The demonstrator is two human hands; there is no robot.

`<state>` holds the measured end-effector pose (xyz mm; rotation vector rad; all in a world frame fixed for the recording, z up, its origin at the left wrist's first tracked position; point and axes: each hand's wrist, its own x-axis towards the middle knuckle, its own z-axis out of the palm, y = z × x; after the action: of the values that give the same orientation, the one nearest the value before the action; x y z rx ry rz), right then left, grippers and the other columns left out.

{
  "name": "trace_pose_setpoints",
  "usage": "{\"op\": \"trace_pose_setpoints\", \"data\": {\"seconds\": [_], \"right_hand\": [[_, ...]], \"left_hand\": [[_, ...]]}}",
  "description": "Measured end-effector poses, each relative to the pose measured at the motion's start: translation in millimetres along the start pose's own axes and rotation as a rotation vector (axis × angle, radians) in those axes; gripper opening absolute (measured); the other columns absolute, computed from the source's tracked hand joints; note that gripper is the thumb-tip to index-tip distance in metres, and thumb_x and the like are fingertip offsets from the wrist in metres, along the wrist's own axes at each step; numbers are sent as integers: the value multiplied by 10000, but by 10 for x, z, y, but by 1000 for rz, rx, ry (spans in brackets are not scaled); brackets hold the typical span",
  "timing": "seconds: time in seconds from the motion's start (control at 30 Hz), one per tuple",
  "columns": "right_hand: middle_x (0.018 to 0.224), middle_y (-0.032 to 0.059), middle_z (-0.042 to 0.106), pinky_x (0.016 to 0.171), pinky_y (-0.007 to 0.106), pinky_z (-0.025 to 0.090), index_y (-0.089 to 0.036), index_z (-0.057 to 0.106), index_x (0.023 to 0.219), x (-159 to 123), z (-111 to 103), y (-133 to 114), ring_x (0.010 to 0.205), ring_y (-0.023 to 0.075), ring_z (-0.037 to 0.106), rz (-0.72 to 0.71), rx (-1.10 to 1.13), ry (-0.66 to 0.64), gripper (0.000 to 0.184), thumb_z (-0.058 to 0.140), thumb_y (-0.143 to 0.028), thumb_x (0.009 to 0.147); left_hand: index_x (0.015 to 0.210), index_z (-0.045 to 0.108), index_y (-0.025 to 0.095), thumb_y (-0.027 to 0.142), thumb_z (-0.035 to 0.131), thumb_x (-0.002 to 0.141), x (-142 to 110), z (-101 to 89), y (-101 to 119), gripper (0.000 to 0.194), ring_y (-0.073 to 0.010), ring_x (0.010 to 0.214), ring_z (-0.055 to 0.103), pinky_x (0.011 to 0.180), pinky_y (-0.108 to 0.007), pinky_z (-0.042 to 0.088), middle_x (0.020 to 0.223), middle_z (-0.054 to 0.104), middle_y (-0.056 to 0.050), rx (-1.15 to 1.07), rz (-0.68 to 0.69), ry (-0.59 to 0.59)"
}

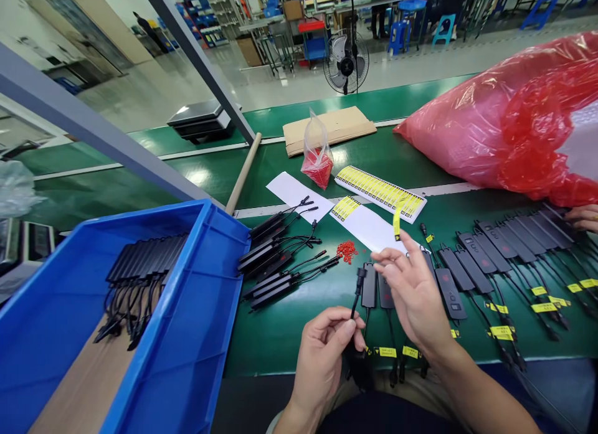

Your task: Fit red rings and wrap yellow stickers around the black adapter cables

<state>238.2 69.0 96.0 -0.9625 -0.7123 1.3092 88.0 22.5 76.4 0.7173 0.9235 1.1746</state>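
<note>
Closest to the camera are the person's two bare hands, over the near edge of a long green table (261, 353). A puffed red plastic bag (467, 122) sprawls across its right side, and a deep blue bin (219, 266) stands at the left. Flat black boxes (451, 294) line the right of the table, with part of another person's hand (583, 217) at the far end. Beyond the hands lies a sheet of yellow labels (380, 194).

The left hand (322, 353) is closed on a black cable (354, 306), thumb against fingers, its plug pointing up. The dark box (360, 368) on that cable sits just below the hand, in front of the table edge. It looks hard, smooth and fairly light, best taken by its flat sides; the cord seems bendy but springy, steadiest when pinched close to the plug.

The right hand (411, 291) has its fingers loosely spread, with a loose yellow label (397, 221) at one fingertip; whether it is pinched or merely stuck, I cannot tell. Thin and probably tacky, it would crease easily and is best handled by one end. Tiny red bits (347, 251) lie heaped nearby.
</note>
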Motion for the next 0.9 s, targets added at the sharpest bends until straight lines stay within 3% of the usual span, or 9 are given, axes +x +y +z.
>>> {"op": "trace_pose_setpoints", "data": {"seconds": [0.07,0.17,0.23,0.3,0.53,0.9], "right_hand": [[1097,22,620,946,288,476,-307,524,1230,-15,-63,-72,1115,159,572,-33,-27,-21,401,678,-314,859],[946,20,670,790,226,516,-241,606,1007,-83,-120,-182,912,128,633,124,-78,-253,172,684,-309,870],[793,-3,671,698,209,512,-208,592,884,-124,-109,-219,743,105,639,288,-115,-411,159,714,-303,847],[711,-21,658,642,200,495,-190,558,808,-139,-67,-215,666,97,636,401,-140,-475,239,770,-300,790],[608,-53,624,541,182,436,-180,506,744,-87,29,-95,562,86,612,457,-148,-463,357,835,-308,695],[608,-65,591,548,209,455,-202,471,761,-88,23,-89,573,104,607,407,-247,-452,382,817,-354,700]], "left_hand": [[853,746,185,257,776,769,9,8,37,114,-98,601,611,562,-196,510,740,684,-21,-63,-24,42],[870,761,185,253,806,734,30,14,66,158,-111,627,627,603,-213,535,713,668,-20,-110,-70,72],[868,772,190,244,827,706,37,21,66,180,-113,630,635,615,-214,538,730,668,-22,-125,-62,73],[872,779,200,219,842,681,36,30,55,202,-112,637,639,608,-207,533,761,664,-20,-130,-28,61],[864,778,206,169,749,790,-11,40,34,87,-112,687,615,655,-226,539,785,632,-10,-66,53,-17],[992,761,226,136,677,851,-76,-49,-5,187,-130,738,594,690,-254,502,818,602,-22,213,182,-41]]}}
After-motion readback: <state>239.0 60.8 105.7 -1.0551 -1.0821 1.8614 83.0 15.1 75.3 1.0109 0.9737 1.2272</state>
